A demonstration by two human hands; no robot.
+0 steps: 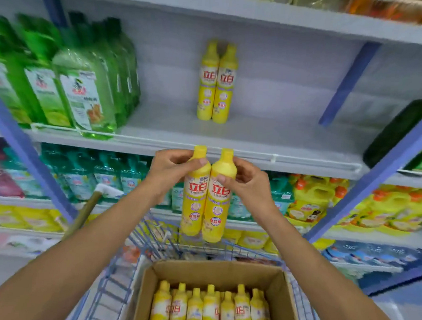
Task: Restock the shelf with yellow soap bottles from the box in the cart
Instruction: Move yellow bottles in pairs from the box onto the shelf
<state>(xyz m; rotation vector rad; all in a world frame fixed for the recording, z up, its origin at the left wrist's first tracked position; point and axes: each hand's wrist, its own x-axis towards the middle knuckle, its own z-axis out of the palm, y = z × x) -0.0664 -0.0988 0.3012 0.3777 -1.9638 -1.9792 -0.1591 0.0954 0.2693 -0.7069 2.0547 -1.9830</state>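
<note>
My left hand [172, 168] grips one yellow soap bottle [194, 203] by its shoulder. My right hand [245, 180] grips a second yellow bottle [216, 209] the same way. Both bottles hang upright, side by side and touching, just below the front edge of the grey shelf [255, 138]. Two yellow bottles [216, 83] stand together at the back of that shelf. Below, a cardboard box [220, 271] in the blue wire cart [124, 273] holds several more yellow bottles [208, 310], upright.
Green soap bottles [85, 95] fill the shelf's left side, and a dark pack [399, 131] lies at its right. Blue shelf posts [350, 84] slant on both sides. Lower shelves carry teal pouches [105, 178] and yellow jugs [311, 203]. A wooden handle [85, 211] leans left of the cart.
</note>
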